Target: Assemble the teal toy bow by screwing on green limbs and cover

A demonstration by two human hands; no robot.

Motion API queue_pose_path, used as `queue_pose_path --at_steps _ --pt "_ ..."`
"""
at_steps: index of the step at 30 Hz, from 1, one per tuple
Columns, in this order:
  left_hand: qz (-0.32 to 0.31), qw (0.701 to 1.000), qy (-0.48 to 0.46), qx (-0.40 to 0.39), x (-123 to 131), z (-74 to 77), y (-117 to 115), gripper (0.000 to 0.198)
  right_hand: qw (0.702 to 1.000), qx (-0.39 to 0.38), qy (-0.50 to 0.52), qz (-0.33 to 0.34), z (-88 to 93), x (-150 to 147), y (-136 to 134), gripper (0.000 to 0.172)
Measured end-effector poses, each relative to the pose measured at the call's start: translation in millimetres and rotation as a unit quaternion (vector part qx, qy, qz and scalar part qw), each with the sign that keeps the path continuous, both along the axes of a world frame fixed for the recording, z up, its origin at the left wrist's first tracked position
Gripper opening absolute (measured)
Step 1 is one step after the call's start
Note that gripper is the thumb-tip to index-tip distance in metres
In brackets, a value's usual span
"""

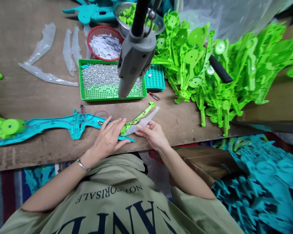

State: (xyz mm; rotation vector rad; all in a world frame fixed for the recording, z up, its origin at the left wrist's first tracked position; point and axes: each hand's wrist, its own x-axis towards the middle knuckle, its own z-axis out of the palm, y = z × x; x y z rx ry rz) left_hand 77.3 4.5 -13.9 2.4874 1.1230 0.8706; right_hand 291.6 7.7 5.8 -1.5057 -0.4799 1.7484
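A long turquoise plastic shell [48,124] lies along the bench's near edge, with thin wires and small metal parts in its middle. My left hand [108,135] rests flat over its right end, fingers stretched out, covering part of it. A narrow green plastic arm [139,116] sticks up to the right from beside my left fingertips. Between thumb and fingers my right hand [153,134] pinches a translucent white plastic piece [146,119], which lies along the green arm. Whether the piece touches the arm I cannot tell. A round green part [11,126] sits at the shell's left end.
Ahead stands a green tray [112,94] of small screws, with a grey power screwdriver [136,52] hanging over it. A red basket [92,31] and a metal bowl [122,31] stand behind. Green parts [192,58] pile up right; turquoise parts [261,182] fill the lower right.
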Motion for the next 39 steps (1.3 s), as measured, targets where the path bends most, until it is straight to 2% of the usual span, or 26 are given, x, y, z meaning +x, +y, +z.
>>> queue_pose_path --at_steps 3,8,11,14,18,23,25,27,29,31,32,33,35,37,39 --pt "-0.003 1.000 0.007 0.012 0 1.1 0 0.072 1.000 -0.004 -0.016 0.015 -0.3 0 3 0.049" --pt "0.004 0.998 0.044 0.036 2 -1.2 2 0.040 0.996 -0.035 -0.060 0.052 1.5 2 9 0.040" --pt "0.005 0.998 0.049 0.044 3 -4.3 2 0.030 0.990 -0.057 -0.090 0.098 2.3 9 18 0.038" --pt "0.009 0.999 0.041 0.035 4 -5.8 1 0.030 0.982 -0.064 -0.127 0.124 2.4 24 35 0.039" --pt "0.011 0.998 0.040 0.049 6 -6.1 1 0.030 0.979 -0.047 -0.168 0.108 4.9 49 65 0.042" --pt "0.009 0.996 0.040 0.077 7 -6.0 3 0.032 0.963 -0.062 -0.202 0.168 10.9 63 85 0.046" --pt "0.007 0.994 0.040 0.097 7 -5.7 4 0.031 0.945 -0.046 -0.240 0.216 15.5 62 84 0.047" --pt "0.003 0.993 0.043 0.111 7 -5.7 4 0.031 0.926 0.018 -0.291 0.242 24.2 63 82 0.046" --pt "-0.002 0.992 0.044 0.116 6 -6.3 5 0.032 0.906 0.134 -0.353 0.194 38.8 77 83 0.039" --pt "-0.007 0.993 0.045 0.107 4 -7.2 5 0.034 0.854 0.267 -0.442 0.064 58.2 113 90 0.026" --pt "-0.009 0.994 0.045 0.100 3 -7.6 5 0.034 0.808 0.308 -0.502 -0.014 68.5 140 96 0.017" --pt "-0.012 0.995 0.045 0.090 2 -7.9 5 0.036 0.744 0.329 -0.574 -0.093 78.6 173 103 0.009" --pt "-0.020 0.996 0.046 0.075 0 -8.0 5 0.038 0.627 0.285 -0.703 -0.178 95.9 246 117 0.018" --pt "-0.026 0.996 0.047 0.071 -2 -7.4 5 0.039 0.548 0.131 -0.798 -0.215 107.5 315 126 0.034" --pt "-0.030 0.996 0.050 0.073 -3 -6.6 5 0.040 0.529 0.070 -0.816 -0.223 112.5 366 128 0.044"
